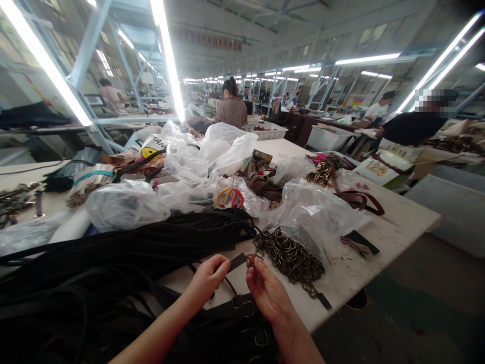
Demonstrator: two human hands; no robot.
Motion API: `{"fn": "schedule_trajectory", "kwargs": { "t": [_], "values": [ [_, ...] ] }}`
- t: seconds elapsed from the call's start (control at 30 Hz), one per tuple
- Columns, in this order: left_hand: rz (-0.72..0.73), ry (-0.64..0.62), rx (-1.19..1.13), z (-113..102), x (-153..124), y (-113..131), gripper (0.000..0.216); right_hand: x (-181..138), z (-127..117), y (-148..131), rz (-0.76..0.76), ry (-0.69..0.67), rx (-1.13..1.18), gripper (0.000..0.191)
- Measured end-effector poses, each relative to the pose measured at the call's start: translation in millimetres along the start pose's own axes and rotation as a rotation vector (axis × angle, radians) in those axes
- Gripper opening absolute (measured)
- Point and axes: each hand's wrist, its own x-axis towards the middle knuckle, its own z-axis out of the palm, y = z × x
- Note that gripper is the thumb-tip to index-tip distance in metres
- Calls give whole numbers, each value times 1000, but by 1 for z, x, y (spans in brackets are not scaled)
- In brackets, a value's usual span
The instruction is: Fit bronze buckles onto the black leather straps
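My left hand (206, 278) is closed on a black strap (238, 261), thumb on top, with the strap's flat end sticking out to the right. Against that end, my right hand (267, 290) pinches a small metal buckle (250, 260) between thumb and fingertips. Whether the strap passes through the buckle is too small to tell. Just beyond my right hand lies a heap of bronze-coloured buckles (291, 255), partly under clear plastic. Long black straps (132, 242) are piled to the left. Below my hands, more black straps carry square buckles (248, 308).
Scissors with orange and red handles (230, 197) lie among crumpled plastic bags (125, 205). A tool beside a black piece (359, 243) rests near the table's right edge (394, 242). Bundled strips (91, 184) lie at left. Co-workers (232, 108) and white bins (329, 137) are beyond.
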Motion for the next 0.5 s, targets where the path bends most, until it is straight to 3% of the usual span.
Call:
{"fn": "schedule_trajectory", "kwargs": {
  "t": [0.1,0.33,0.5],
  "values": [
    [75,94,71,5,2,-5,31,0,-1,1,72,-15,75,18],
    [78,15,133,7,1,-12,31,2,0,7,228,-87,172,11],
    [107,-12,152,3,2,-10,30,4,-3,9,147,-28,107,14]
  ]
}}
